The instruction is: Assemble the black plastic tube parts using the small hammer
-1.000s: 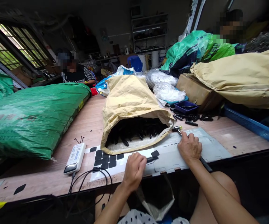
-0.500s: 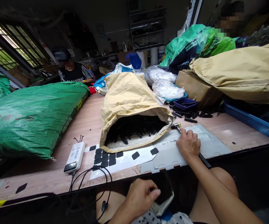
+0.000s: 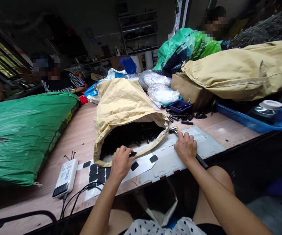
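My right hand (image 3: 186,145) is wrapped round the handle of a small hammer (image 3: 201,160), whose yellow-tipped head lies to the left over a grey plastic sheet (image 3: 204,140). At the mouth of a tan woven sack (image 3: 123,101), my left hand (image 3: 121,161) is closed on a black part (image 3: 132,154) that pokes out past the fingertips. Its full shape is hidden. Many similar black parts fill the dark inside of the sack. Under the left hand lies a white sheet with black square stickers (image 3: 153,159).
A white power bank (image 3: 65,178) with cables lies left, beside a big green sack (image 3: 25,137). Loose black pieces (image 3: 187,122) and a small purple tray (image 3: 180,106) are behind the hammer. A blue basket (image 3: 241,119) holds a jar. A co-worker (image 3: 60,81) sits at the back left.
My left hand has risen from my lap to the sack's mouth and now holds a black part. My right hand keeps its grip on the hammer. The view has turned rightward.
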Demonstrator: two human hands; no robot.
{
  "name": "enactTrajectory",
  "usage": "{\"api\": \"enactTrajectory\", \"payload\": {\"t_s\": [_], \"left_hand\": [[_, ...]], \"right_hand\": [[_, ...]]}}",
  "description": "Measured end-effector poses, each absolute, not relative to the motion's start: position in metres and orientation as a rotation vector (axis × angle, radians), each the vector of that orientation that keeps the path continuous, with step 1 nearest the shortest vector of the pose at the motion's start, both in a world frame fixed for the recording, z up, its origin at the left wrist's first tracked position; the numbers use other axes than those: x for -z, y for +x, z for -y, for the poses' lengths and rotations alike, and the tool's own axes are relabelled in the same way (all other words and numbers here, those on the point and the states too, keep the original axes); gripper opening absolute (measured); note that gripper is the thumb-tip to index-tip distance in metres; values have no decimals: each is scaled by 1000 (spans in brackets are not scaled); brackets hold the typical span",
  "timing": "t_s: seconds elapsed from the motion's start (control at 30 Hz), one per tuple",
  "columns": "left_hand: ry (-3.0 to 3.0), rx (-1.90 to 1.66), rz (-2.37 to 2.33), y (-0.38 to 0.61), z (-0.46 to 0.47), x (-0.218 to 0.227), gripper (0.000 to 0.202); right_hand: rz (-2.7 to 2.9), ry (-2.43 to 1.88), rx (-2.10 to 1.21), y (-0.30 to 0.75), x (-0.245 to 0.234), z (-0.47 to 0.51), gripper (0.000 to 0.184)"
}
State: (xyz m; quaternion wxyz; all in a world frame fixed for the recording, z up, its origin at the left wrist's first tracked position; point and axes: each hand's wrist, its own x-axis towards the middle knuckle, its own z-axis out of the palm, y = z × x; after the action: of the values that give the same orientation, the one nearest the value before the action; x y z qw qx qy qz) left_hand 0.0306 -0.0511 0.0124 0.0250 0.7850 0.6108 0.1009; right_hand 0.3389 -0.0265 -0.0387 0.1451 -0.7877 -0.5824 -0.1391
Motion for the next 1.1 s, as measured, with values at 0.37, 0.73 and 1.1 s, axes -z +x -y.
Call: {"api": "enactTrajectory", "payload": {"t_s": [0.37, 0.73, 1.1], "left_hand": [[2168, -717, -1552, 63, 72, 24, 19], [2036, -842, -1535, 59, 73, 33, 14], [2033, -841, -1563, 58, 73, 35, 5]], "right_hand": [[1658, -2260, 343, 342, 40, 25, 35], [1593, -1562, -294, 306, 9, 97, 40], [1870, -1364, -414, 242, 28, 144, 45]]}}
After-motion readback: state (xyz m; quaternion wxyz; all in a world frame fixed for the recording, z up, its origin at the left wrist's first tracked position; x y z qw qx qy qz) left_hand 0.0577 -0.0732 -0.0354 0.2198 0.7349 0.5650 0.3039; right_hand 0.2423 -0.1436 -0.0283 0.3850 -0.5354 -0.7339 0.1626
